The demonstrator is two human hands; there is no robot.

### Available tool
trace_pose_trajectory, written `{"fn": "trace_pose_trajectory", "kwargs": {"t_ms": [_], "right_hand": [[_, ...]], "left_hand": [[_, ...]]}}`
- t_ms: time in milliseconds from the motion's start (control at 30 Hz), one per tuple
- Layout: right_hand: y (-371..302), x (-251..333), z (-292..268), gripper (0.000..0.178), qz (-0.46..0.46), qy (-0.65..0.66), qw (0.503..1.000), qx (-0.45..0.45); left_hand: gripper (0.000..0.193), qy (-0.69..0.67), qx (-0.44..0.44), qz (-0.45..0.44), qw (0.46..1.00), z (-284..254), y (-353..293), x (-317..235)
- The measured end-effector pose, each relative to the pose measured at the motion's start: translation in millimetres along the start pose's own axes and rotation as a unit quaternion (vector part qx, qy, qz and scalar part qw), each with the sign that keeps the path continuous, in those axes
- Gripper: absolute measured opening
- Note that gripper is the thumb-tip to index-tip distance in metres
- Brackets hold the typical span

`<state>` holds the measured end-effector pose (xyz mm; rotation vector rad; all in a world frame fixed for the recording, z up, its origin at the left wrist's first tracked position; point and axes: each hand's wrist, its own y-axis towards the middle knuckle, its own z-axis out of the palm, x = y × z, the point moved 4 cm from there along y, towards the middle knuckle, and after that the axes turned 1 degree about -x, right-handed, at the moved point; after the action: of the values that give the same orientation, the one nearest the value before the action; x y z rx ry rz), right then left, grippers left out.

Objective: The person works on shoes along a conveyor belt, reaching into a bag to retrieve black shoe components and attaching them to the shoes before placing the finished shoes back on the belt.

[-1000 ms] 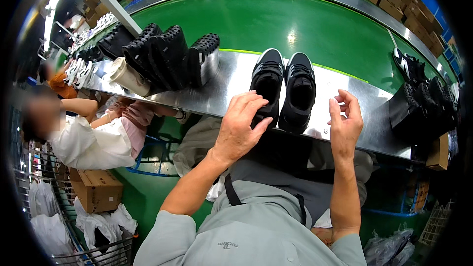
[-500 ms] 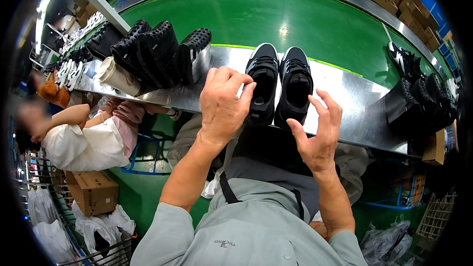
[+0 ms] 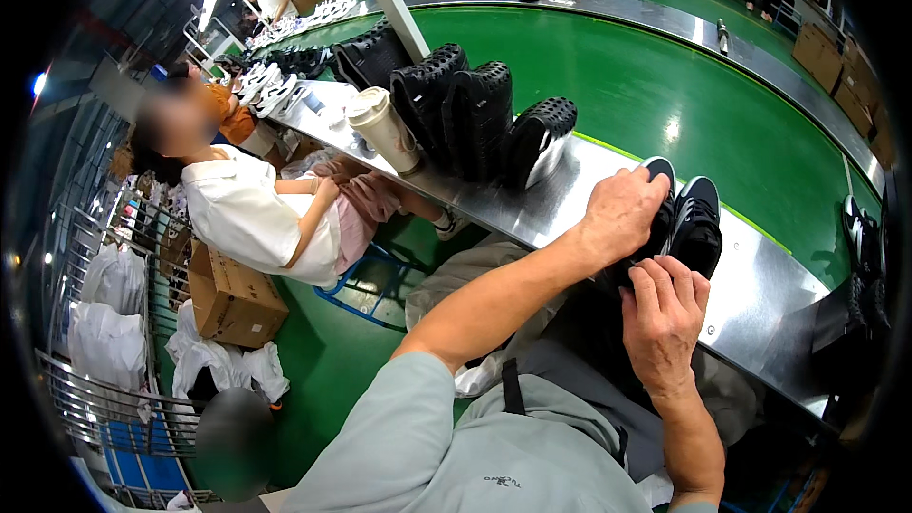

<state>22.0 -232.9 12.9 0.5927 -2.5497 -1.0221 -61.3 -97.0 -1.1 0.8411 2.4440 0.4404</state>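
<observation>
A pair of black lace-up sneakers stands on the metal bench, toes pointing away from me. My left hand (image 3: 619,217) lies over the left sneaker (image 3: 659,169), its fingers closed about the front and side, hiding much of it. At the heel of that sneaker, my right hand (image 3: 662,312) has its fingers curled down over the collar; its fingertips are partly hidden. Close beside it stands the right sneaker (image 3: 700,216), which neither hand visibly grips.
Several black shoes (image 3: 478,119) stand on end left of my hands on the metal bench (image 3: 760,285), beside a lidded cream cup (image 3: 382,128). Further left sits a person in white (image 3: 256,214). More black shoes (image 3: 860,247) are at the right. A green surface (image 3: 646,85) stretches beyond the bench.
My view has swung left, so the bench and sneakers appear further right. Both hands, apart and spread around the pair before, have come in onto the left sneaker.
</observation>
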Motion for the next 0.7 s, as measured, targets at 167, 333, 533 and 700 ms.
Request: {"fn": "trace_pose_trajectory", "kwargs": {"t_ms": [167, 333, 533, 700], "right_hand": [[2, -2, 3, 0.025, -0.013, 0.011, 1.0, -0.019], [5, -8, 4, 0.023, 0.003, 0.028, 0.999, -0.022], [5, -8, 3, 0.025, 0.006, 0.034, 0.999, -0.02], [6, -8, 4, 0.024, -0.001, 0.037, 0.999, -0.025]], "left_hand": [[0.028, 0.025, -0.01, 0.005, 1.0, 7, 3, -6], [0.032, -0.002, -0.033, 0.023, 0.999, 7, -3, 0], [0.036, -0.008, -0.02, -0.034, 0.999, 15, -2, 5], [0.023, 0.02, 0.006, 0.008, 1.0, 6, -3, 4]]}}
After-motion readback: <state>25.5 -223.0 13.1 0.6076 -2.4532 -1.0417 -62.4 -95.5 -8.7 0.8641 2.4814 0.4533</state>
